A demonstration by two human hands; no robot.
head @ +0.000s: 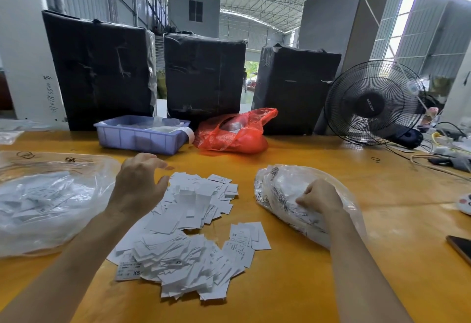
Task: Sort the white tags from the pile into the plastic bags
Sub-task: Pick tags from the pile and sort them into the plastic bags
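"XS" reads on several white tags (183,254) in the near pile. Fan (370,104) hub has a brand mark, too small to read. Handwritten digits on far-left pillar (28,67), illegible.

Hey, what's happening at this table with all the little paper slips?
A person is sorting white tags from a loose pile on the yellow table into clear plastic bags. The right hand is curled on the right plastic bag, which already holds tags. The left hand hovers open over the far edge of the pile, holding nothing. The left plastic bag also holds tags. Most of the pile is still unsorted.
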